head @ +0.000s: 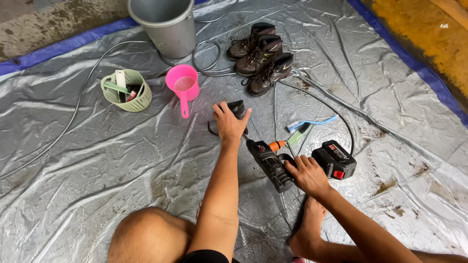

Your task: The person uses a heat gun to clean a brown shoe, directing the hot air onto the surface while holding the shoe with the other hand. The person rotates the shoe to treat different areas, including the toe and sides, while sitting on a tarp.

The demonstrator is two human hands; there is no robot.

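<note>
Item one: a black cordless power washer gun point(273, 165), lying near the middle of the grey tarp point(97, 160), just ahead of my bare foot point(307, 229). Its long axis runs on a diagonal, the orange nozzle end point(277, 145) pointing toward the far left, the red-and-black battery block point(336, 159) at the near right end; a small red patch marks the battery's near face. My right hand point(307, 174) is clenched around the gun's handle, between body and battery. A grey hose point(336, 109) curves away from the gun toward the far edge. Item two: a dark shoe point(234, 114) just beyond the nozzle, my left hand point(229, 124) lying flat over it, fingers spread, pressing rather than gripping. Item three: three dark brown boots point(261, 58) in a row near the far edge, toes toward me. Item four: a pink scoop point(183, 85) with handle pointing toward me, beside a pale green perforated basket point(127, 92) holding brushes, both far left of centre. Item five: a grey metal bucket point(165, 24) at the far edge. Item six: a blue-and-white toothbrush point(312, 122) right of the shoe. The tarp carries a blue border point(63, 48).
</note>
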